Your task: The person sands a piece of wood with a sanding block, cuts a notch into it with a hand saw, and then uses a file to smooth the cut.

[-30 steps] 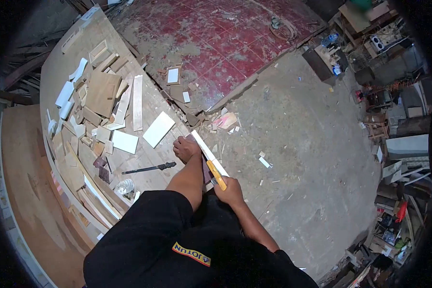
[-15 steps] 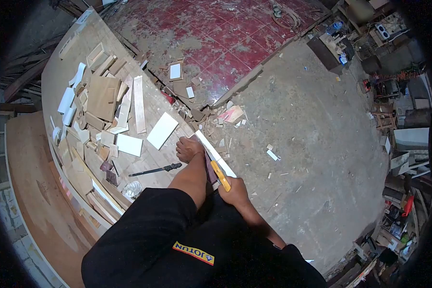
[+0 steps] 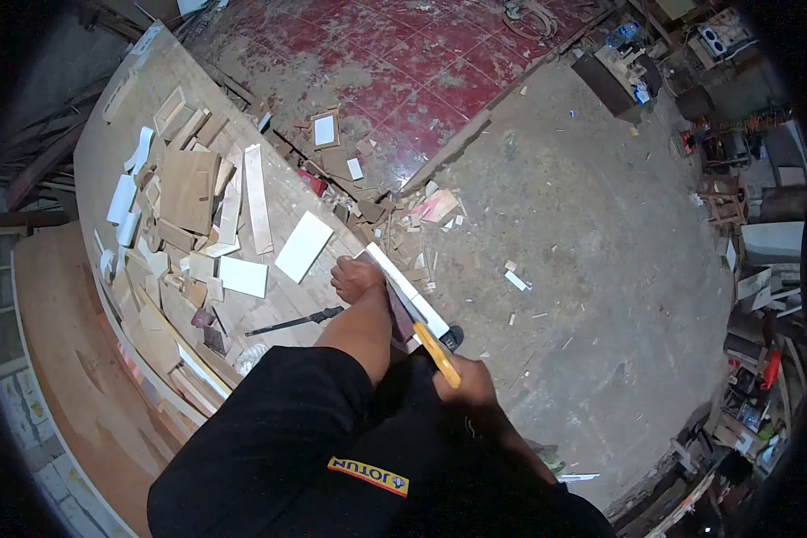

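Note:
My right hand [image 3: 471,381] is closed round the yellow handle [image 3: 438,356] of a hand saw. The saw's dark blade [image 3: 400,312] seems to run forward along the near side of a narrow white strip of board [image 3: 410,290]. That strip lies along the right edge of the wooden worktable [image 3: 273,309]. At its far end my left hand [image 3: 357,278] bears down with curled fingers, gripping the strip's edge. Close to the left hand are a white rectangular panel [image 3: 304,247] and a black bar-like tool [image 3: 293,321].
Wood offcuts [image 3: 188,190] and another white panel [image 3: 243,277] crowd the table's left part. Scraps [image 3: 435,206] litter the concrete floor [image 3: 583,269]. A dark foot or shoe [image 3: 455,337] shows beside the strip. Tools and timber [image 3: 762,359] line the right side.
My right hand has drawn the saw back toward my body and slightly right. The left hand stays in place. A dark foot or shoe now shows by the strip's near end.

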### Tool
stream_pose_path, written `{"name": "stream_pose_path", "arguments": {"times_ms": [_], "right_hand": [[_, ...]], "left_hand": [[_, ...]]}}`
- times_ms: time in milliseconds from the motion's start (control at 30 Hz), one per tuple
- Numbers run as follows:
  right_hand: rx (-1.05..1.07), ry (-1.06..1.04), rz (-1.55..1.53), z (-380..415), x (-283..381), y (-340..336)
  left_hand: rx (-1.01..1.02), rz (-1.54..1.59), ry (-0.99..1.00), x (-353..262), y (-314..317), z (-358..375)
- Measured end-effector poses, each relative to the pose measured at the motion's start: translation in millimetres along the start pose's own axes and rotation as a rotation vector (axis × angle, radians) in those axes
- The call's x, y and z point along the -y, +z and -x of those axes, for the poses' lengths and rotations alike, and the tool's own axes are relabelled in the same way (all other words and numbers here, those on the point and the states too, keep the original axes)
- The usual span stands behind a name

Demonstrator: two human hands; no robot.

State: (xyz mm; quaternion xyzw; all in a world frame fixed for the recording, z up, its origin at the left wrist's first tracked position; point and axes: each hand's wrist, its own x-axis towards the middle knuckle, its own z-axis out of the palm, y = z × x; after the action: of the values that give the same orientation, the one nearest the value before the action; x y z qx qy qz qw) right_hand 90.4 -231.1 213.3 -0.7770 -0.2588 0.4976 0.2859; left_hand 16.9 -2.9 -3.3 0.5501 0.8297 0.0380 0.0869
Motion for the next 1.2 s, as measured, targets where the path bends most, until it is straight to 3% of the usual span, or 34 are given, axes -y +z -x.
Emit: {"name": "stream_pose_path", "arguments": {"times_ms": [100,267,333,433,533,633,867,933,1100,1200], "right_hand": [[0.022,-0.042,0.052,4,0,-1],[-0.105,-0.095,0.116,-70,9,38],[-0.102,-0.092,0.152,-84,-5,41],[-0.119,-0.272,0.042,-61,-26,38],[-0.075,-0.128,0.106,-17,-4,11],[-0.078,-0.180,0.065,23,-13,-9],[-0.063,-0.154,0.101,-49,-37,44],[-0.165,-0.245,0.086,-55,-37,51],[-0.149,-0.143,0.038,-22,-13,17],[0.031,-0.015,0.002,21,-11,-12]], "left_hand": [[0.011,0.002,0.020,-4,-7,2],[-0.043,-0.009,0.049,-1,-4,3],[0.042,-0.041,0.026,-4,-7,-1],[0.040,-0.023,0.003,-7,-9,-1],[0.053,-0.028,-0.015,-4,-9,0],[0.030,-0.015,0.000,-3,0,2],[-0.013,0.004,-0.009,-1,1,-4],[-0.005,0.024,-0.019,-7,5,-3],[-0.074,0.025,0.021,-3,5,-3],[-0.054,0.003,0.004,-3,3,-2]]}}
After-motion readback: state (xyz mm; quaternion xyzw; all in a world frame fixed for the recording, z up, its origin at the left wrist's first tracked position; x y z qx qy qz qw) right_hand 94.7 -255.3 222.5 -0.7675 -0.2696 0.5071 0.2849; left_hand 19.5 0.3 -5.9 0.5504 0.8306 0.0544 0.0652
